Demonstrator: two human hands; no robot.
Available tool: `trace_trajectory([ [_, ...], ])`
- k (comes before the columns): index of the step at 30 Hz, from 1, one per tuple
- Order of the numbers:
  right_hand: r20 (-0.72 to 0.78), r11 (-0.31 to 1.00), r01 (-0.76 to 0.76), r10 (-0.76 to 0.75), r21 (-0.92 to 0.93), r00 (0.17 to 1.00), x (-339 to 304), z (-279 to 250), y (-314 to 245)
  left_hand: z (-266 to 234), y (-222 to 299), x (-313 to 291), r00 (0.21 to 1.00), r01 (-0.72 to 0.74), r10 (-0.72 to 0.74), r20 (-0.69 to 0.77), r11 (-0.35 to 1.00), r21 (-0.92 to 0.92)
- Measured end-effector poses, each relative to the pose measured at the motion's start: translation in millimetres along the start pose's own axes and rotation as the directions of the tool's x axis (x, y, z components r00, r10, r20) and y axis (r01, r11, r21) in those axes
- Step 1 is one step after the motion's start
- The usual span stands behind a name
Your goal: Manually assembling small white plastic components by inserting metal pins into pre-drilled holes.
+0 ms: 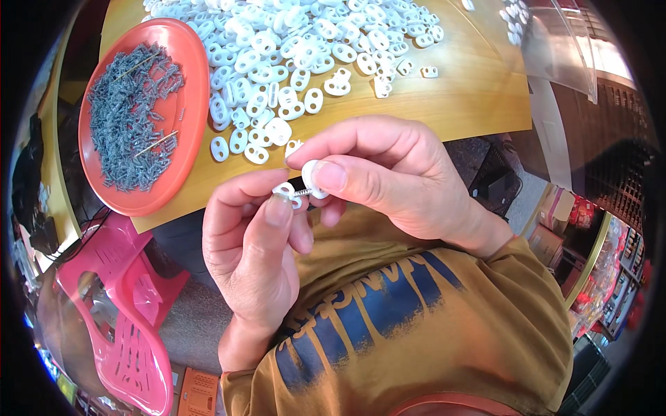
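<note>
Pinched closed, the left hand (253,249) holds a holed white piece (286,186) and the right hand (395,170) a rounded white piece (309,175), a spring (302,192) bridging them (joining appears incomplete), while white parts (312,52) beyond both hands and loose springs (128,118) forward-left apparently await assembly.

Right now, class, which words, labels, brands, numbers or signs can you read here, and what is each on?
Shirt: large dark blue lettering, bent by folds; wording not copied out here.
Orange box: marks too small to read.
Red package at right: too blurred to read.
White pieces and tray: no print that I can make out.
</note>
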State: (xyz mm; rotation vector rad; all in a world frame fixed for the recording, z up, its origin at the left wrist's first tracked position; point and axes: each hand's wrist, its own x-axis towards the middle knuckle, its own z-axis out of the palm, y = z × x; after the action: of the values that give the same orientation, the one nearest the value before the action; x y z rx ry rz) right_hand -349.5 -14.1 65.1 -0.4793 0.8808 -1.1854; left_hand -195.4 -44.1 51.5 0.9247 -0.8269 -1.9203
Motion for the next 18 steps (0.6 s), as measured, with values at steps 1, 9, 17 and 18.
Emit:
trace_trajectory([
  [1, -0.001, 1.0, 0.0, 0.0, 0.0, 1.0, 0.0, -0.5, 0.3, -0.1, -0.3, 0.2, 1.0, 0.001, -0.001, 0.001, 1.0, 0.0],
  [9, 0.007, 0.999, 0.019, -0.019, -0.027, 1.0, -0.3, -1.6, 0.4, -4.5, -3.8, 3.7, 0.997, -0.05, 0.053, 0.053, 0.997, -0.056],
  [17, 0.042, 0.856, 0.284, -0.296, -0.432, 0.954, 1.5, -1.7, 4.2, -2.6, -3.6, 1.4, 0.996, -0.087, 0.088, -0.001, 0.995, 0.049],
  [18, 0.141, 0.643, 0.405, -0.421, -0.65, 0.896, 2.5, -3.9, 3.4, -2.7, -3.6, 0.7, 0.994, -0.11, 0.112, -0.007, 0.989, 0.1],
])
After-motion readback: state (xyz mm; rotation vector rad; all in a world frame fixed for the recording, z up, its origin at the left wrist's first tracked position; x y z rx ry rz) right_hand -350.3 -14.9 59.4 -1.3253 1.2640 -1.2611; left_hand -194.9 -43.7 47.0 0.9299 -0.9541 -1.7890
